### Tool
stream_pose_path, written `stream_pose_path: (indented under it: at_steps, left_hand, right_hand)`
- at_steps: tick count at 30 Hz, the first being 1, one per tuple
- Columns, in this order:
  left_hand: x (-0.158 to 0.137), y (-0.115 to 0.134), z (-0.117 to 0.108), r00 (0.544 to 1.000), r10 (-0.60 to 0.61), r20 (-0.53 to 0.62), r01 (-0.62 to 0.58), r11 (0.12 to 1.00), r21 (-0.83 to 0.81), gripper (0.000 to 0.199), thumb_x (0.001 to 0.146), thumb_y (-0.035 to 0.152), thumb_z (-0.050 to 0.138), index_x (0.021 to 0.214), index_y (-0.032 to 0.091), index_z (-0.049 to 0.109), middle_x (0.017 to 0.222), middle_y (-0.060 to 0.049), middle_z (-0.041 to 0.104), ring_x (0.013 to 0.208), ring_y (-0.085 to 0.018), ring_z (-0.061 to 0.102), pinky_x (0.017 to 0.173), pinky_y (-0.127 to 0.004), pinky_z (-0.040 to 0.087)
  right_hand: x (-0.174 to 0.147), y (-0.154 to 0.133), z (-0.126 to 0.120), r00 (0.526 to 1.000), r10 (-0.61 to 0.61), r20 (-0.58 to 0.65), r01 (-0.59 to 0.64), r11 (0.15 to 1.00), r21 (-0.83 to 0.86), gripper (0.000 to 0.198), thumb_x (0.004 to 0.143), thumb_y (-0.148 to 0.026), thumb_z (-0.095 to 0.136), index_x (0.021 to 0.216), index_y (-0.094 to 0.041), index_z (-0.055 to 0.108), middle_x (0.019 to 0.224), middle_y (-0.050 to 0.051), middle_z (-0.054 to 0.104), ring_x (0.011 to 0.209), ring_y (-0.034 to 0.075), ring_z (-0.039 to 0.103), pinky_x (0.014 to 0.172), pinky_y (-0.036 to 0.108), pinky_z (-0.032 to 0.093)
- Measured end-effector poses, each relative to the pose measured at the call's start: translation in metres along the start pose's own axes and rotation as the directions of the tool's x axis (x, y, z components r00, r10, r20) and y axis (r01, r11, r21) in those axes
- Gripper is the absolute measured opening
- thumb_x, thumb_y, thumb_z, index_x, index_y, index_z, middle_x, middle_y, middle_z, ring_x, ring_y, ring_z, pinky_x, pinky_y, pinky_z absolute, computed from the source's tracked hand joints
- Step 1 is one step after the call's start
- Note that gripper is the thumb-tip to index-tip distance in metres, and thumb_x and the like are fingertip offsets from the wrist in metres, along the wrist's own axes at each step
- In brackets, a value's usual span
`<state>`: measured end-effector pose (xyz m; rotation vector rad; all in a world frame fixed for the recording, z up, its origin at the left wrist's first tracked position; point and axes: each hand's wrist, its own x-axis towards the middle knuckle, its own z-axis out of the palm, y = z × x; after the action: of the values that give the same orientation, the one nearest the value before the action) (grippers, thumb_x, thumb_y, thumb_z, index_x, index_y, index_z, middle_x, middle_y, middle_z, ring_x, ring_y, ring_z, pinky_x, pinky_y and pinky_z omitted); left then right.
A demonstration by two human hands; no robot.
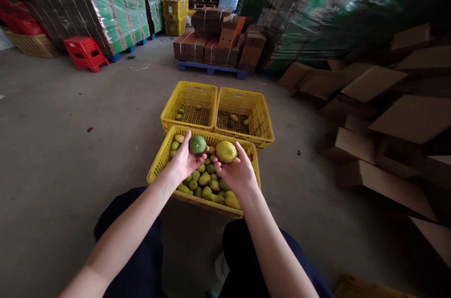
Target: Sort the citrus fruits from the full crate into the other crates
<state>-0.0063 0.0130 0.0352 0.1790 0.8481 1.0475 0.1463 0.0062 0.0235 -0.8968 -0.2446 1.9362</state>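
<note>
Over a yellow crate (155,163) full of green and yellow lemons (204,179), I hold up one fruit in each hand. My left hand (186,161) has its fingers curled around a dark green lemon (198,145). A larger yellow lemon (226,152) rests in my right hand (239,171), gripped between thumb and fingers. The two fruits are apart, side by side. Just beyond stand two more yellow crates: the left one (188,87) and the right one (243,95) each have a few lemons on the bottom.
Flattened cardboard boxes lie on a blue pallet (211,68) farther back. A red stool (84,51) stands at the left on the concrete floor (88,157). Open cardboard boxes (373,82) are heaped at the right. Wrapped green stacks (116,2) rise behind.
</note>
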Motion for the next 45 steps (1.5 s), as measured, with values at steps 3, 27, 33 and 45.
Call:
stream_pose_path:
  at_steps: [3, 27, 33, 45]
  left_hand:
    - [0.005, -0.004, -0.004, 0.989, 0.147, 0.017, -0.148, 0.981, 0.124, 0.056, 0.087, 0.067, 0.049, 0.081, 0.012, 0.059, 0.063, -0.005, 0.062, 0.046, -0.009, 0.055, 0.044, -0.018, 0.046]
    - [-0.002, -0.010, -0.014, 0.292, 0.706, 0.645, -0.839, -0.135, 0.527, 0.051, 0.077, 0.038, 0.077, 0.119, 0.024, 0.051, 0.117, -0.009, 0.059, 0.108, -0.022, 0.059, 0.092, -0.036, 0.048]
    - [-0.004, -0.006, -0.013, 0.181, 0.685, 0.705, -0.861, -0.236, 0.451, 0.046, 0.080, 0.029, 0.075, 0.119, 0.024, 0.051, 0.119, -0.009, 0.058, 0.116, -0.023, 0.056, 0.099, -0.040, 0.047]
    - [-0.009, -0.004, -0.010, 0.141, 0.672, 0.727, -0.809, -0.346, 0.476, 0.044, 0.082, 0.025, 0.073, 0.119, 0.024, 0.052, 0.117, -0.009, 0.060, 0.113, -0.023, 0.058, 0.097, -0.040, 0.048]
  right_hand:
    - [0.001, -0.001, -0.002, 0.996, -0.082, 0.029, 0.083, 0.996, -0.027, 0.032, 0.078, -0.048, 0.063, 0.080, -0.017, 0.066, 0.071, 0.006, 0.070, 0.059, 0.016, 0.063, 0.052, 0.027, 0.055]
    - [-0.020, -0.005, -0.009, 0.329, -0.747, 0.578, 0.830, -0.063, -0.554, 0.052, 0.077, -0.020, 0.075, 0.125, -0.031, 0.058, 0.124, 0.007, 0.061, 0.120, 0.026, 0.057, 0.100, 0.047, 0.051]
    - [-0.021, -0.007, -0.009, 0.271, -0.720, 0.639, 0.803, -0.197, -0.562, 0.051, 0.078, -0.018, 0.075, 0.124, -0.032, 0.060, 0.125, 0.007, 0.062, 0.122, 0.027, 0.057, 0.099, 0.049, 0.052]
    - [-0.020, -0.004, -0.007, 0.058, -0.653, 0.755, 0.673, -0.533, -0.513, 0.056, 0.082, -0.009, 0.069, 0.130, -0.035, 0.057, 0.126, 0.007, 0.062, 0.115, 0.025, 0.062, 0.094, 0.045, 0.056]
